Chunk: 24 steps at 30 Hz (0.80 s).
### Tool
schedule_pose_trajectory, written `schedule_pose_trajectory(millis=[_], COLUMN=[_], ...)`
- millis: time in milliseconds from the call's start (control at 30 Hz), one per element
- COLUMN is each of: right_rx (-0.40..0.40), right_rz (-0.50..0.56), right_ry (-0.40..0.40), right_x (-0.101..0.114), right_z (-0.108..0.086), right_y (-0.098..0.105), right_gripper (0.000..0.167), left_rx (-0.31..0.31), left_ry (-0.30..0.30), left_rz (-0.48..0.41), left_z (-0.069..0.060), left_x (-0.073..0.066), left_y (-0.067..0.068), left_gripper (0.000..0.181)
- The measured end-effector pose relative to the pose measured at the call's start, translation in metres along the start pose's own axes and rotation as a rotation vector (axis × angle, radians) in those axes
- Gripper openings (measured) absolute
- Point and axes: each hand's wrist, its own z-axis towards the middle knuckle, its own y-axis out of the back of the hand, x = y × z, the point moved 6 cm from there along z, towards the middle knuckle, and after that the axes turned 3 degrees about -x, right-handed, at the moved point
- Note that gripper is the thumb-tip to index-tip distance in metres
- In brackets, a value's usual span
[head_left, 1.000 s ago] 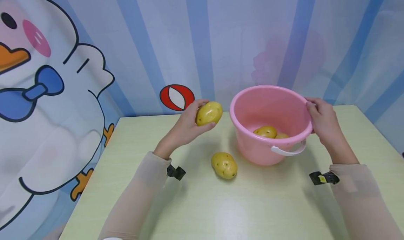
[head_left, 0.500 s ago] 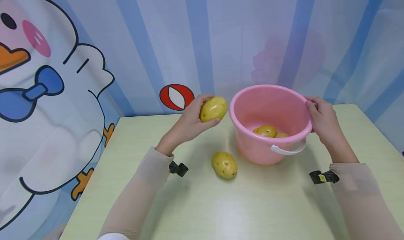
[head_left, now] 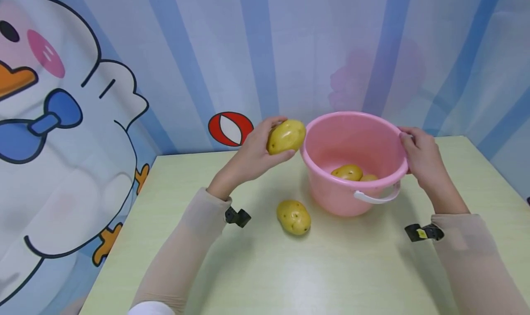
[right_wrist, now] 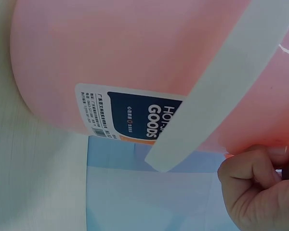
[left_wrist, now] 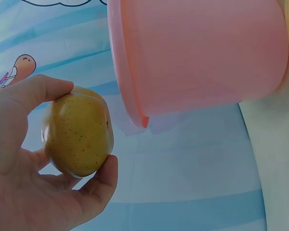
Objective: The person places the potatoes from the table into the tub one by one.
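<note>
My left hand (head_left: 254,156) holds a yellow potato (head_left: 286,137) between thumb and fingers, just left of the pink bucket's rim. In the left wrist view the potato (left_wrist: 78,132) hangs in the hand's grasp, apart from the bucket (left_wrist: 202,53). My right hand (head_left: 425,161) grips the right side of the bucket (head_left: 341,200), which stands upright; in the right wrist view the fingers of that hand (right_wrist: 262,185) curl at its edge. Inside the bucket lie a potato (head_left: 348,172) and part of another (head_left: 368,178). One more potato (head_left: 293,217) lies on the table in front.
The pale table (head_left: 331,269) reaches back to a blue striped cloth (head_left: 290,53) with a cartoon figure at the left. A white handle (head_left: 377,199) hangs down the bucket's front, and a label (right_wrist: 130,113) is on its side.
My left hand has moved right and slightly up with its potato, closer to the bucket's rim. The right hand keeps its grip, and the bucket has stayed in place.
</note>
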Motion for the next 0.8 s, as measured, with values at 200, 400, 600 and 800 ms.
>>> schedule_pose_trajectory(millis=[200,400,600,800], right_rx=[-0.001,0.0,-0.004,-0.004], right_rz=[0.005,0.005,0.0,0.002], right_ry=[0.006,0.008,0.009,0.005], right_x=[0.001,0.0,-0.001,-0.001], right_z=[0.0,0.0,0.0,-0.001], right_y=[0.001,0.0,0.0,0.0], right_gripper=[0.057,0.057,0.057,0.057], left_rx=[-0.002,0.0,0.009,0.016], left_ry=[-0.022,-0.05,-0.066,-0.089], left_rz=[0.012,0.01,0.005,0.008], left_z=[0.007,0.011,0.015,0.02], left_x=[-0.009,-0.016,-0.024,-0.03], left_y=[0.0,0.0,-0.002,-0.004], left_gripper=[0.069,0.069,0.068,0.067])
